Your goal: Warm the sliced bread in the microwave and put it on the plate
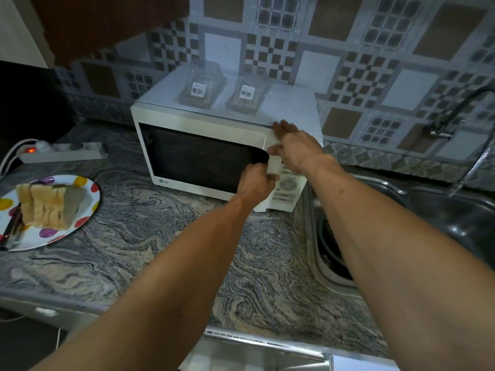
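A white microwave [203,129] stands on the marbled counter with its door shut. My left hand [255,184] grips the door's right edge at the handle, fingers curled round it. My right hand [293,145] rests flat on the microwave's upper right corner, fingers straight, thumb against the front. Several slices of bread [45,207] lie stacked on a white plate with coloured dots [88,199] at the left of the counter, well away from both hands.
Two clear plastic packs [201,88] with barcode labels sit on top of the microwave. A power strip [61,153] with a lit red switch lies at the back left. A steel sink [442,210] and a tap are to the right.
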